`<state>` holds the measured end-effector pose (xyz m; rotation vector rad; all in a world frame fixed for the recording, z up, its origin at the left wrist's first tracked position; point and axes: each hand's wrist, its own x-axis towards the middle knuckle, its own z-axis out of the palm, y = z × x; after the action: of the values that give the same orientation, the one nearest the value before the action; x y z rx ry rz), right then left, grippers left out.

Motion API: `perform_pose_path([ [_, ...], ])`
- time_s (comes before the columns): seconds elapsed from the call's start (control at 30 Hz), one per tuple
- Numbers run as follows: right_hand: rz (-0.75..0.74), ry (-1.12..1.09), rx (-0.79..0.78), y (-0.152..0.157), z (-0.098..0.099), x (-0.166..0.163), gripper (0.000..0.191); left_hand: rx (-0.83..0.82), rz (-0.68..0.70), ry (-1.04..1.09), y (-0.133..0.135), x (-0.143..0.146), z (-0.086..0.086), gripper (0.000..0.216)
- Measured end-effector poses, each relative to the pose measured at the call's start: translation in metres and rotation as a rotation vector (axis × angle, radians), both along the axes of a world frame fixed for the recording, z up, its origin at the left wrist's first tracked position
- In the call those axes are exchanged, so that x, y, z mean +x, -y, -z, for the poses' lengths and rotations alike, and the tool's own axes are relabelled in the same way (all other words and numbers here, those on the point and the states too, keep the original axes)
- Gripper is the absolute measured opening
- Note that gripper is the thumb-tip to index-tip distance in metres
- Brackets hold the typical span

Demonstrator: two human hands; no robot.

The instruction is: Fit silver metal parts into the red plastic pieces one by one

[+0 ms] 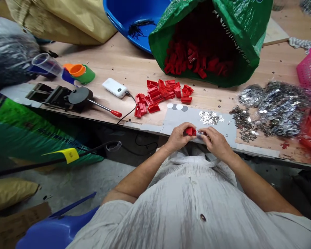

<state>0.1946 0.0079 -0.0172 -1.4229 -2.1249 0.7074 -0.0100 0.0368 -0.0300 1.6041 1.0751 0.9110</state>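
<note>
Found in left hand [180,137], fingers curled closed: 1 red plastic part [190,131], held at the near edge of grey sheet [229,133]. Found in right hand [215,140], thumb and fingers pinched together: 1 slim metallic item [199,132], tip at the right end of the part; contact not determinable. Noted on table [129,64], forward and left of the hands: loose pile of red parts [153,92]. Noted on grey sheet: small silver pieces [208,117], spread flat. Logged further right: darker metal pieces [245,121], beside clear plastic bags [285,107]. Logged behind: open green sack [242,74], further red parts inside.
</note>
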Motion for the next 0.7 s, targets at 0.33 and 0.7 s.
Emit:
perform_pose_path([
  [0.33, -0.123, -0.16, -0.212, 0.017, -0.032, 0.0, 0.045, -0.7, -0.092, 0.878, 0.034, 0.015, -0.031, 0.038],
  [0.7, 0.01, -0.093, 0.014, 0.019, -0.033, -0.012, 0.036, -0.788, -0.215, 0.947, 0.046, 0.028, -0.035, 0.023],
])
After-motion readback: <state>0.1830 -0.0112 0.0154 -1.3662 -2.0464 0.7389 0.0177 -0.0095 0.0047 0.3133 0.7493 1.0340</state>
